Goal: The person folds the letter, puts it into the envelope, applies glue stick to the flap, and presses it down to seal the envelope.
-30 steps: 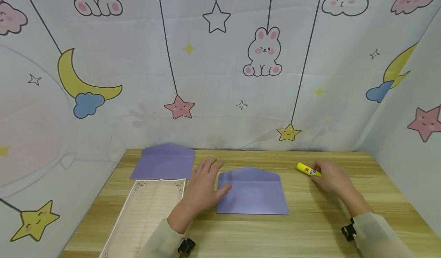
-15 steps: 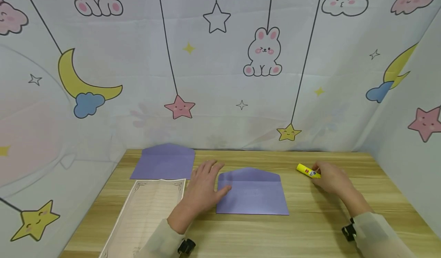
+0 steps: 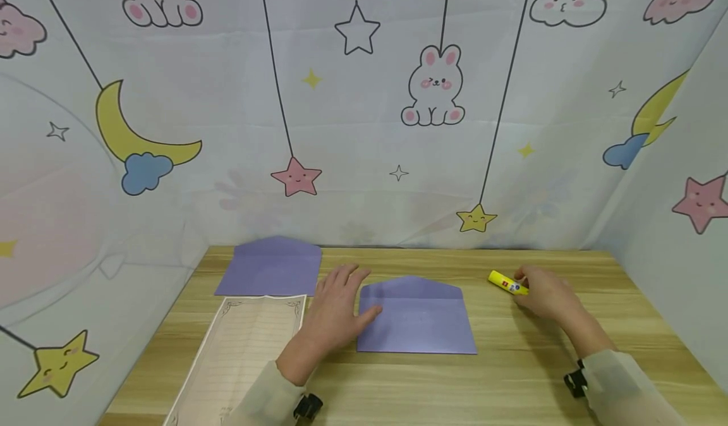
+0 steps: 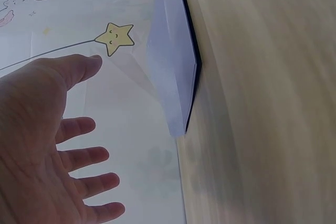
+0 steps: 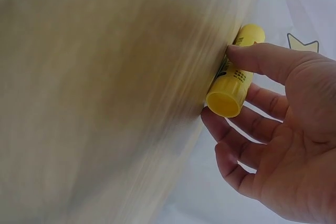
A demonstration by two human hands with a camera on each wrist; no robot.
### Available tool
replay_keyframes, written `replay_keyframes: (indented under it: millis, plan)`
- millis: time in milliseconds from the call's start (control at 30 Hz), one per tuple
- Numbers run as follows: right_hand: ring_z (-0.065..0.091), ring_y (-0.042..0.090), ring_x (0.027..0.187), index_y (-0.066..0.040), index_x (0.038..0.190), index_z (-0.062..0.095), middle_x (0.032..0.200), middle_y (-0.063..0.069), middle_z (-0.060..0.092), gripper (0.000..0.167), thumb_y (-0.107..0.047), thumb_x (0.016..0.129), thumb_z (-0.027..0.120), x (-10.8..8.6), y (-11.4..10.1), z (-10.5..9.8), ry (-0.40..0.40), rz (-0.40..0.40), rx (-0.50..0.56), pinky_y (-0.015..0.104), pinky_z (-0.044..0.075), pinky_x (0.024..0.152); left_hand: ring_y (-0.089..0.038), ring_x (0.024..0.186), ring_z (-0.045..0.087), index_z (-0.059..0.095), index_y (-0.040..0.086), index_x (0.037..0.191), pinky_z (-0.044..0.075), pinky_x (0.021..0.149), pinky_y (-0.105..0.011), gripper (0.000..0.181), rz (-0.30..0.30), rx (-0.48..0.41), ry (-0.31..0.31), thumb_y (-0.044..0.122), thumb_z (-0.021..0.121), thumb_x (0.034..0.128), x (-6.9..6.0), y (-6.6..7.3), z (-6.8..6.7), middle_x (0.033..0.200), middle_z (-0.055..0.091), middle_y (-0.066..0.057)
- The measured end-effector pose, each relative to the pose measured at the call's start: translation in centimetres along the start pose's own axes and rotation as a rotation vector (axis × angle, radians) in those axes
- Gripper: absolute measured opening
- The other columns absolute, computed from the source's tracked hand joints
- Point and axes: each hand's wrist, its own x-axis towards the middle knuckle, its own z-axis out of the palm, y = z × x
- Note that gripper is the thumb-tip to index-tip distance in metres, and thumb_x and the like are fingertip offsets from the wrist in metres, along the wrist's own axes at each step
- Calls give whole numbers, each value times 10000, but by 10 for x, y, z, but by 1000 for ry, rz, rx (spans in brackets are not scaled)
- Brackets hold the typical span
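Observation:
My right hand [image 3: 548, 293] holds a yellow glue stick [image 3: 508, 283] lying at the right of the table. The right wrist view shows the thumb on one side of the glue stick [image 5: 234, 80] and fingers around the other. My left hand [image 3: 335, 309] hovers with spread fingers over the left edge of a purple envelope [image 3: 418, 325], whose flap points away from me. Seen from the left wrist, that hand [image 4: 47, 129] holds nothing and is apart from the envelope [image 4: 176, 61].
A second purple envelope [image 3: 270, 271] lies at the back left of the wooden table [image 3: 443, 388]. Before it is a lined sheet of letter paper [image 3: 244, 344] with a decorated border, partly covered by the left sleeve. A printed curtain [image 3: 364, 116] hangs behind the table.

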Motion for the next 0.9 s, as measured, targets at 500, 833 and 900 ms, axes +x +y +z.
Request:
replay_keyframes:
  millis: [500, 833, 900]
  plan:
    - [632, 490, 1148, 76, 1373, 571, 1278, 302, 663, 558, -196, 936, 787, -1, -3, -4, -23, 9, -3, 731, 409, 899, -384, 1423, 467, 560, 125, 1496, 398, 1129, -641, 681, -4, 2, -9, 475, 785, 956, 1, -1, 0, 1518, 521, -139]
    - [640, 464, 1163, 46, 1397, 598, 1301, 252, 668, 572, -292, 975, 782, -4, -44, -14, 41, -65, -23, 652, 522, 904, -397, 1389, 510, 578, 77, 1479, 438, 1115, -609, 666, -4, -25, -22, 389, 826, 946, 9, -2, -4, 1500, 548, -157]
    - [640, 452, 1170, 42, 1390, 611, 1298, 245, 673, 554, -285, 976, 781, -4, -54, -14, 54, -91, 13, 631, 531, 920, -391, 1377, 523, 579, 63, 1475, 444, 1121, -584, 657, 3, -28, -30, 358, 833, 947, 13, -4, -5, 1489, 556, -161]
